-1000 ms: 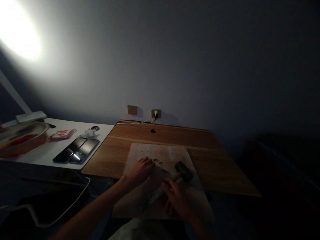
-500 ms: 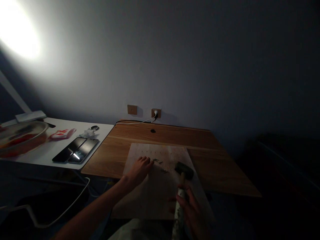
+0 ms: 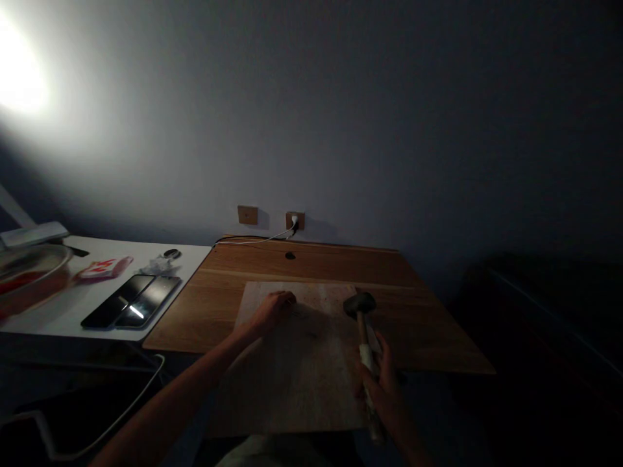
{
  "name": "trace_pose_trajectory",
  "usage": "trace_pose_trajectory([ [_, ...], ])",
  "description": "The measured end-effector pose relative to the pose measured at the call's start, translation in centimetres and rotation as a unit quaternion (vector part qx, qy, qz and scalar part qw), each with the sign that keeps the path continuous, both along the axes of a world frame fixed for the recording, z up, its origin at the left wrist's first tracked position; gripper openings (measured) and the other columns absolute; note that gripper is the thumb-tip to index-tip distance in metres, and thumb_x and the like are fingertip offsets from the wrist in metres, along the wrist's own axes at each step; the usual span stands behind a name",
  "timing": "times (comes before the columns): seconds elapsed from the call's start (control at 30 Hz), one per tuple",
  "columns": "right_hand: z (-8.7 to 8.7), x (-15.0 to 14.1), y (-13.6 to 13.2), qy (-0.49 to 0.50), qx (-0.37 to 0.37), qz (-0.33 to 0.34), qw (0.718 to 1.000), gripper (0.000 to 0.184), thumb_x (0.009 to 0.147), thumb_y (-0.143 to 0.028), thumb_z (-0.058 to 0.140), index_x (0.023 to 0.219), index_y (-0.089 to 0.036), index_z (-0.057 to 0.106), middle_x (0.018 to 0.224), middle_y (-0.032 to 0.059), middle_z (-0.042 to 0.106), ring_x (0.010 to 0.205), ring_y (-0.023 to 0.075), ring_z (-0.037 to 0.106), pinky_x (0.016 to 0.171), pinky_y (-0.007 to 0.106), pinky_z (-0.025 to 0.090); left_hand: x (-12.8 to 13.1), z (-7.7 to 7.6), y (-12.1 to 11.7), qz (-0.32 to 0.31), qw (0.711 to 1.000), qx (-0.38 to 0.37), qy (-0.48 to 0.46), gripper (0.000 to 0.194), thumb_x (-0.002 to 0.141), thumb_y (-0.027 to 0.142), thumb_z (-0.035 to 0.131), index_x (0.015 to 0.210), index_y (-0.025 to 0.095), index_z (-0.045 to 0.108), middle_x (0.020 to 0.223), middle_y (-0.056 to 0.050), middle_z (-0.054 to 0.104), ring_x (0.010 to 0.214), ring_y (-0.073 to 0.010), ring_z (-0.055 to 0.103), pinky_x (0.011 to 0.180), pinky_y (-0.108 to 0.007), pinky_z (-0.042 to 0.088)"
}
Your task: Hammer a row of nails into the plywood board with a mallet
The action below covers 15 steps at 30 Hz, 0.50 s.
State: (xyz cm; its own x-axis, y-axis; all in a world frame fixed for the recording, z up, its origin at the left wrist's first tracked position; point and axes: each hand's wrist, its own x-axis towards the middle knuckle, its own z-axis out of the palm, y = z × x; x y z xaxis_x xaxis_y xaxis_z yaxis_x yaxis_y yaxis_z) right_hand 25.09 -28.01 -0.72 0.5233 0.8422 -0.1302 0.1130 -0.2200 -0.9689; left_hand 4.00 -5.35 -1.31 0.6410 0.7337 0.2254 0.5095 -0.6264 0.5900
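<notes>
A pale wooden board lies on the brown table, reaching over its front edge. My left hand is over the board's far left part, fingers curled and pressed together at the tips; whatever they pinch is too small and dark to make out. Several small marks or nail heads run in a row near the far edge. Thin loose pieces like nails lie blurred beside my fingertips. On the right, my right hand grips the wrapped handle of a mallet, its dark head raised near the board's right edge.
To the left stands a white table bearing two dark phone-like devices, a red-and-white packet, crumpled clear plastic and a clear bowl. A white plug and cable sit in the wall socket behind the brown table.
The mallet has lifted and tilted, with my right hand shifting right and up. My left hand has moved farther up the board, its fingers drawn closer together. The view has swung slightly right.
</notes>
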Motion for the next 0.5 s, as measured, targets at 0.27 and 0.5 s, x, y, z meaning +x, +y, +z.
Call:
trace_pose_trajectory([
  [0.27,-0.2,-0.4,-0.1,-0.017,-0.03,0.003,0.999,0.09,0.078,-0.055,0.06,0.153,-0.027,0.019,0.067,-0.0062,0.059,0.041,0.0141,0.053,0.035,0.023,0.041,0.2,-0.5,-1.5,-0.055,0.998,0.023,-0.005,0.024,0.093,0.015,0.045,0.102,0.017,0.066,0.1,-0.008,0.066,0.088,-0.0169,0.063,0.082,-0.028,0.05],
  [0.5,0.0,-0.4,0.1,-0.045,-0.048,0.015,0.998,0.075,0.08,-0.053,0.055,0.145,-0.021,0.035,0.054,-0.0076,0.053,0.039,0.0161,0.052,0.036,0.024,0.04,1.7,0.0,-3.0,-0.071,0.997,0.014,0.011,0.023,0.097,0.018,0.042,0.103,0.017,0.065,0.101,-0.008,0.063,0.088,-0.0164,0.062,0.081,-0.027,0.049],
])
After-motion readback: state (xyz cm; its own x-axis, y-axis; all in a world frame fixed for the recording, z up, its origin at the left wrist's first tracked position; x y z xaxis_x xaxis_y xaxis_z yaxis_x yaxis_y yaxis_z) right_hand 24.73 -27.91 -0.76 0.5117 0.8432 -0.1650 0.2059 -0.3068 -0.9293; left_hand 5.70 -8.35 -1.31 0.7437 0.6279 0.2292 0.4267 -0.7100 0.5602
